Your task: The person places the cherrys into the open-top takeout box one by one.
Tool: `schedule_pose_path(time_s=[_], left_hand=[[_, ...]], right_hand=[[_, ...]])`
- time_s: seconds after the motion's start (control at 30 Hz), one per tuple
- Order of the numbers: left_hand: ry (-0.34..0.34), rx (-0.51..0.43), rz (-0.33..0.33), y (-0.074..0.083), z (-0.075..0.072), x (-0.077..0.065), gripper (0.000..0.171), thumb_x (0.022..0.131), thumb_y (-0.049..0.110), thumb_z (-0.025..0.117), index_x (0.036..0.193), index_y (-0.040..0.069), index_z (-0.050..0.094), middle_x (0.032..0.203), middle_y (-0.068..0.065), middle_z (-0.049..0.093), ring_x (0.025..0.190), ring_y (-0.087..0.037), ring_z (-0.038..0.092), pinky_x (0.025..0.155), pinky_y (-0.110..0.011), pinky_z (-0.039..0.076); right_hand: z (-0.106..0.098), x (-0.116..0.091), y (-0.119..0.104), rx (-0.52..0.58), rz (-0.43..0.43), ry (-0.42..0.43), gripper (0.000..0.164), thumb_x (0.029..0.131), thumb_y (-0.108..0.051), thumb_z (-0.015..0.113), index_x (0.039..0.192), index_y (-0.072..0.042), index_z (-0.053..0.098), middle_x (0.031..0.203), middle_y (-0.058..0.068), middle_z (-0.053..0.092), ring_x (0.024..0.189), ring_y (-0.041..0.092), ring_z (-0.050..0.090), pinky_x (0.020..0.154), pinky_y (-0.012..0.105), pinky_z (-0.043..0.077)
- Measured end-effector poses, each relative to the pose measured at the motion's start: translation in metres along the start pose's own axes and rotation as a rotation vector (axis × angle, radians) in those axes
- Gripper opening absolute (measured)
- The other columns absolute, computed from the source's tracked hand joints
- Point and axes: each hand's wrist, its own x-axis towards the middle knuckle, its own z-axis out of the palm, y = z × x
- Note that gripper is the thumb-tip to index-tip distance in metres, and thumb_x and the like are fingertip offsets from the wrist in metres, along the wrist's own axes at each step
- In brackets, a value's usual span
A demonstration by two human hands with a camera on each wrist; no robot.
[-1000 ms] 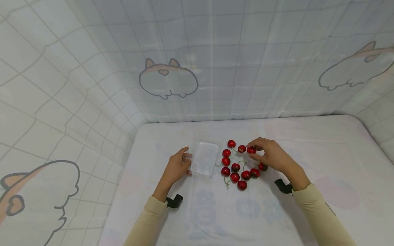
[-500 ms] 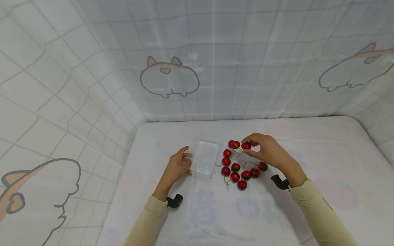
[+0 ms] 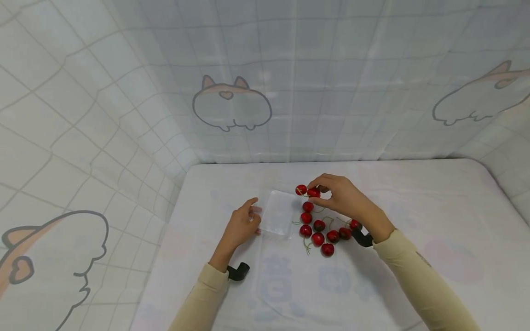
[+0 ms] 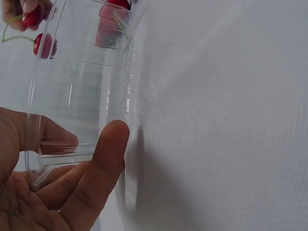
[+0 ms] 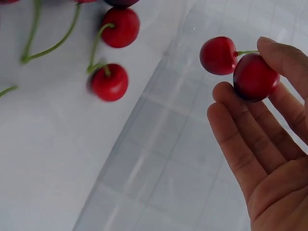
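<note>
My left hand (image 3: 242, 225) grips the near left edge of a clear plastic box (image 3: 276, 214); in the left wrist view, the thumb shows through the clear wall (image 4: 79, 91) and the fingers lie on its other side. With thumb and fingertips, my right hand (image 3: 345, 197) pinches a dark red cherry (image 5: 256, 77) above the table. A second, brighter cherry (image 5: 219, 55) hangs beside it, seemingly joined by the green stem. Both are close to the box's far right corner. Nothing shows inside the box.
Several loose cherries (image 3: 317, 239) with green stems lie on the white cloth (image 3: 414, 197), just right of the box. One cherry (image 3: 355, 225) sits under my right wrist. Behind the table hangs a tile-patterned curtain (image 3: 331, 92).
My right hand has moved left, carrying the cherry pair from the upper right of the group toward the box. The left hand stays at the box's edge.
</note>
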Motion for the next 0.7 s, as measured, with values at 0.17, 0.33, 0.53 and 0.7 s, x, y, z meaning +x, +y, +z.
schedule_pose_path(time_s=[0.17, 0.33, 0.53, 0.7], left_hand=[[0.010, 0.005, -0.003, -0.001, 0.003, 0.001, 0.057, 0.094, 0.006, 0.055, 0.149, 0.002, 0.044, 0.121, -0.014, 0.068, 0.056, -0.014, 0.065, 0.057, -0.028, 0.057], [0.006, 0.007, 0.000, -0.001, 0.004, 0.003, 0.056, 0.094, 0.007, 0.055, 0.149, 0.001, 0.045, 0.120, -0.015, 0.068, 0.056, -0.013, 0.065, 0.057, -0.028, 0.058], [0.006, 0.021, 0.005, -0.001, 0.003, 0.004, 0.055, 0.094, 0.005, 0.054, 0.148, 0.001, 0.046, 0.119, -0.014, 0.068, 0.056, -0.013, 0.065, 0.058, -0.030, 0.057], [0.008, 0.026, 0.016, -0.001, 0.002, 0.005, 0.054, 0.094, 0.003, 0.053, 0.147, 0.000, 0.047, 0.118, -0.013, 0.069, 0.054, -0.012, 0.064, 0.059, -0.030, 0.057]], right_hand=[[0.007, 0.019, -0.009, 0.004, -0.002, -0.045, 0.028, 0.088, -0.022, 0.080, 0.112, -0.011, 0.070, 0.104, -0.004, 0.066, 0.090, 0.015, 0.065, 0.078, 0.036, 0.057], [0.018, 0.035, -0.012, -0.034, -0.024, -0.070, 0.027, 0.088, -0.023, 0.079, 0.111, -0.012, 0.070, 0.104, -0.004, 0.066, 0.090, 0.013, 0.063, 0.078, 0.033, 0.057], [0.031, 0.050, -0.013, -0.084, -0.030, -0.104, 0.027, 0.088, -0.025, 0.080, 0.110, -0.011, 0.071, 0.104, -0.003, 0.066, 0.087, 0.013, 0.063, 0.078, 0.029, 0.055], [0.040, 0.059, -0.011, -0.118, -0.010, -0.142, 0.028, 0.089, -0.027, 0.078, 0.112, -0.013, 0.070, 0.103, -0.005, 0.065, 0.085, 0.013, 0.061, 0.079, 0.030, 0.054]])
